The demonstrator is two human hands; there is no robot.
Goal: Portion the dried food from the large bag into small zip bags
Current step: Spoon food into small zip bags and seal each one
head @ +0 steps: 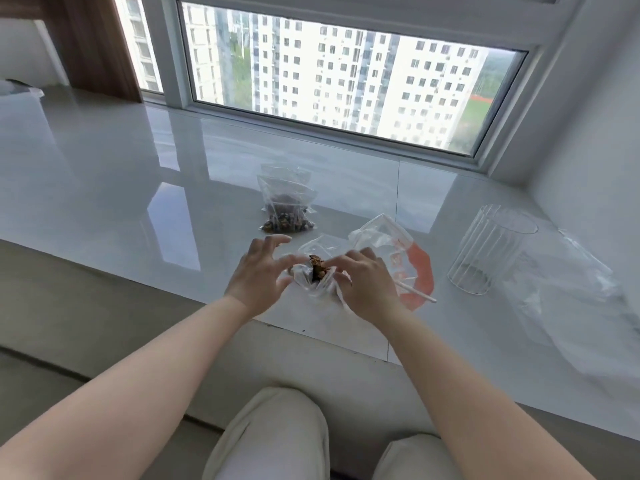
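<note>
The small zip bag (313,275) with its clump of dried food (318,268) sits on the tabletop (104,188) between my hands. My right hand (367,285) pinches its mouth; my left hand (258,271) hovers beside it, fingers (277,240) spread. Beyond it lie filled bags (285,209). A loose pinch could tip it and scatter pieces.

filled bags (285,206) behind small bag (317,271), glass (485,251) right

1. Left of the left hand (258,271), the table (104,188) lies open.
2. Filled zip bags (285,206) block the way ahead.
3. Large bag (398,258) and glass cylinder (485,254) crowd the right.
</note>
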